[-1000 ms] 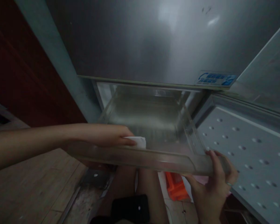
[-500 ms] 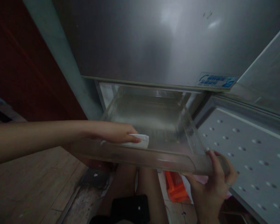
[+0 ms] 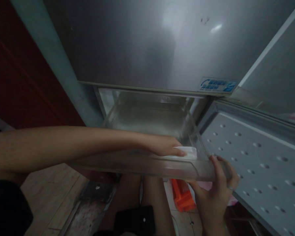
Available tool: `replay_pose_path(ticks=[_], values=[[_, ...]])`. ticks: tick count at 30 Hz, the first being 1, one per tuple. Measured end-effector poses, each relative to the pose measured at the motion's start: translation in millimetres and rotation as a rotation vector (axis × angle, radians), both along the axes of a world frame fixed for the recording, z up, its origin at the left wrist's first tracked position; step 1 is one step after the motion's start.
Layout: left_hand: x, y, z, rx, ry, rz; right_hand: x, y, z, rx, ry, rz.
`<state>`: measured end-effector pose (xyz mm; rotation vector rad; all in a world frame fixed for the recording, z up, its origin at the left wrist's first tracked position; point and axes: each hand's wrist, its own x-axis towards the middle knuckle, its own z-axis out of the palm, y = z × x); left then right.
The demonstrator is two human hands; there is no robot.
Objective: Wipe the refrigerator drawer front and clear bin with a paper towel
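Note:
A clear plastic fridge drawer (image 3: 147,168) is pulled out of the lower compartment. Inside it, against the inner side of the front wall, my left hand (image 3: 166,146) presses a folded white cloth or tissue (image 3: 190,152); its thumb lies on top and the other fingers are hidden beneath. At the drawer's front right corner, my right hand (image 3: 217,193) is closed round the rim, fingers over the top and thumb below. No items show on the drawer's visible floor.
Above the drawer is a grey metal fridge door (image 3: 137,46) with a blue-lettered sticker (image 3: 217,85). The lower door (image 3: 255,160) hangs open at right. An orange object (image 3: 183,196) lies on the tiled floor. A black phone-like object (image 3: 135,220) rests on my lap.
My left hand has slid to the right along the inside of the drawer's front wall, carrying the white cloth. My right hand keeps its hold on the corner. The view has shifted slightly.

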<state>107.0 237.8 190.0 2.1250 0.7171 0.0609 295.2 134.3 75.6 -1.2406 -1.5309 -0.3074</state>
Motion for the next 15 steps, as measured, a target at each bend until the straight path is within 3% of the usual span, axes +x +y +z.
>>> replay_pose_path(ticks=[9,15], values=[[-98.2,-30.0,19.2,-0.112,0.065,0.140,2.9,1.0,-2.5,0.009,-0.017,0.022],[-143.1,-57.6,40.1,-0.086,0.137,0.299,2.3,0.7,-1.2,0.003,-0.010,0.043]])
